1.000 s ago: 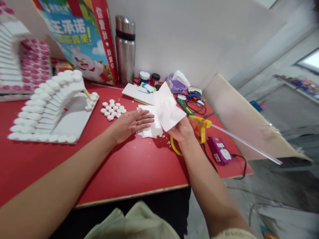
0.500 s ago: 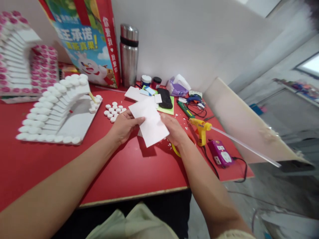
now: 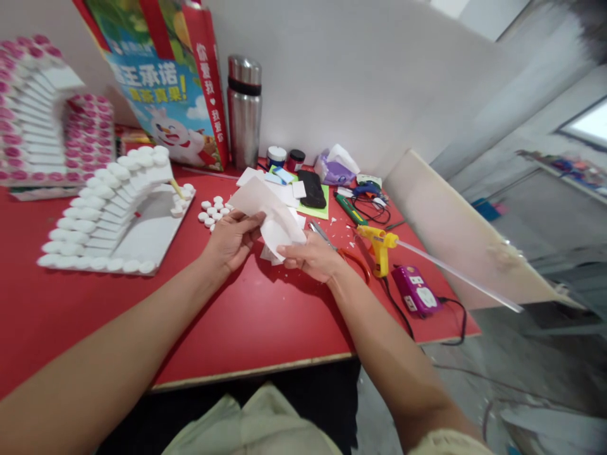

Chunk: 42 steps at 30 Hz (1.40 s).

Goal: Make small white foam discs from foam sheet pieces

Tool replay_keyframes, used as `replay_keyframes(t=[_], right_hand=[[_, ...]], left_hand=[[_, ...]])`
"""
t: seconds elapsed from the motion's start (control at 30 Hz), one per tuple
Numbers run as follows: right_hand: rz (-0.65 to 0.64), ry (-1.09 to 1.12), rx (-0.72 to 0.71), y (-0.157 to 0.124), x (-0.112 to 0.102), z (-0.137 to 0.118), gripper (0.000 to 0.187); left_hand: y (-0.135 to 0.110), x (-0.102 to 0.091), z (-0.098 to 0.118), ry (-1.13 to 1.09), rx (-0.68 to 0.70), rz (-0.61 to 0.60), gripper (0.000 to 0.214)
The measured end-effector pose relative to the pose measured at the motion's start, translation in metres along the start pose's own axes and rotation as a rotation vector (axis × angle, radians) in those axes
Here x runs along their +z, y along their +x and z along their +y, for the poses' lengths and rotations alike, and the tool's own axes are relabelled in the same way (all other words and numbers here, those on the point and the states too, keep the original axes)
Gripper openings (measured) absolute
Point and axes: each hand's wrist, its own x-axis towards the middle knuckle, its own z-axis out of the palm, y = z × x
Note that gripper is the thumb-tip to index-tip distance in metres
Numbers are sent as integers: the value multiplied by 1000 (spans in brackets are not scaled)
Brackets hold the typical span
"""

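Note:
A sheet of white paper [image 3: 272,212] is held up over the red table, curved along its near edge. My left hand [image 3: 233,239] pinches its left side between thumb and fingers. At the lower right corner, my right hand [image 3: 310,254] grips the same sheet with the thumb on top. White scraps lie under the paper, partly hidden by it. Just left of my left hand sits a cluster of small round white pieces [image 3: 212,212]. Beside my right hand lie scissors [image 3: 353,256] with orange handles, partly covered by the hand.
A white stair model [image 3: 107,218] edged with round pieces stands left, a pink-and-white one [image 3: 40,126] behind it. A yellow glue gun [image 3: 379,246] and purple power box [image 3: 416,292] are right. A steel flask [image 3: 245,114], printed bag [image 3: 165,88] and tissue pack [image 3: 336,167] line the back.
The paper has gone from flat to bent and moved slightly left. My right hand has shifted left along it, uncovering the scissors. The view has tilted a little.

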Motion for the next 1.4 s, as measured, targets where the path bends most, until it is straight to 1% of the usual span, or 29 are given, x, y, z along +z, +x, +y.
replay_keyframes(t=[0.03,0.13,0.2,0.23,0.3,0.37,0.4,0.43,0.5,0.57,0.63,0.7,0.73,0.77,0.8,0.83,0.87,0.9,0.97,1.03,1.1,1.17,1.3,1.37,1.4], right_hand=[[-8,-10,6,-1,-3,-2,43],[-85,-34,30,-8,-18,-12,34],[-96,-22,-12,-13,-28,-20,27],[-71,-7,-63,-14,-33,-24,24],[31,17,-186,-14,-36,-27,22],[137,28,-254,-10,-33,-24,29],[164,26,-253,-7,-29,-21,36],[163,19,-233,-4,-24,-17,44],[106,-30,-172,2,-13,-9,54],[37,-137,-142,3,-2,-3,54],[11,-305,-168,0,9,0,48],[21,-572,-258,-8,23,3,44],[34,-738,-334,-12,32,6,45],[-2,-928,-409,-16,41,10,50],[-39,-1081,-464,-19,50,16,61],[-104,-1215,-477,-22,59,22,72],[-118,-1328,-448,-24,67,30,81],[-100,-1415,-389,-25,73,37,87],[-88,-1532,-324,-30,80,51,97],[-84,-1589,-321,-38,80,60,103],[-89,-1611,-349,-51,74,63,105],[-108,-1629,-364,-66,65,61,104],[-186,-1681,-334,-93,46,55,101],[-206,-1691,-329,-100,42,54,100],[-207,-1693,-328,-101,41,54,100]], left_hand=[[1,-1,1,-8,6,-4,29],[6,-5,5,-64,25,13,25],[9,-7,8,-131,30,58,26],[11,-7,9,-159,19,77,27],[12,-8,11,-195,-11,129,30],[12,-7,11,-212,-31,161,32],[11,-6,11,-215,-34,164,32],[11,-5,10,-217,-34,160,31],[9,-4,8,-212,-32,142,32],[9,-4,9,-205,-27,122,30],[11,-5,12,-210,-12,101,27],[15,-8,17,-225,6,96,24],[16,-9,20,-227,11,106,25],[17,-11,23,-232,21,129,27],[18,-11,25,-234,29,143,29],[18,-12,27,-232,25,147,32],[18,-12,28,-235,22,153,34],[17,-11,28,-234,20,153,35],[13,-9,27,-218,26,128,35],[10,-7,25,-186,41,76,31],[8,-5,22,-154,43,26,27],[9,-6,21,-143,34,-3,25],[11,-9,20,-141,29,-27,23],[8,-8,18,-110,-4,-50,19],[5,-6,16,-82,-46,-75,17]])
